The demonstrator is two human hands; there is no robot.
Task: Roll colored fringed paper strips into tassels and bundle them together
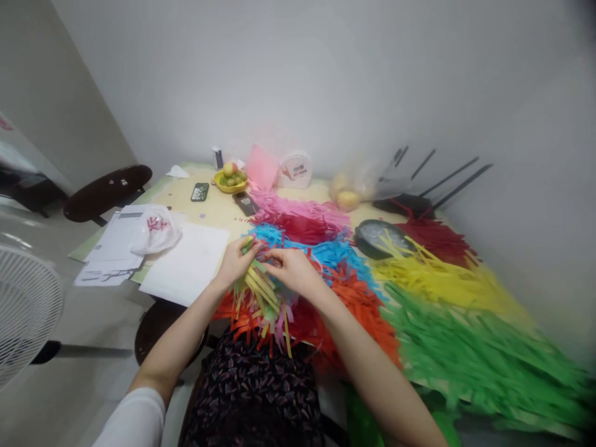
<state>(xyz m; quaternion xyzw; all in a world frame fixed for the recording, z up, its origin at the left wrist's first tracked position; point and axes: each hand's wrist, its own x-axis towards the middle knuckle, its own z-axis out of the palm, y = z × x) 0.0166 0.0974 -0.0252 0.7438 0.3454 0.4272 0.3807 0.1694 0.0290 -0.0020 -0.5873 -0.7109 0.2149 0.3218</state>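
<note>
Both hands meet at the near edge of the table, over piles of cut paper strips. My left hand (236,259) is closed on the gathered top of a tassel of paper strips (261,288), whose yellow, green and pink ends hang down toward my lap. Close beside it, my right hand (291,267) has its fingers bent in a pinch at the tassel's top; what lies between the fingertips is too small to make out. Under and around the hands lie orange strips (363,304), blue strips (338,251) and dark red strips (302,228).
Yellow strips (437,279) and green strips (484,347) cover the right side. A dark bowl (382,239) stands behind them. White paper (186,261), a plastic bag (158,231), a phone (200,192) and a fruit basket (231,180) are at left. A fan (28,316) stands far left.
</note>
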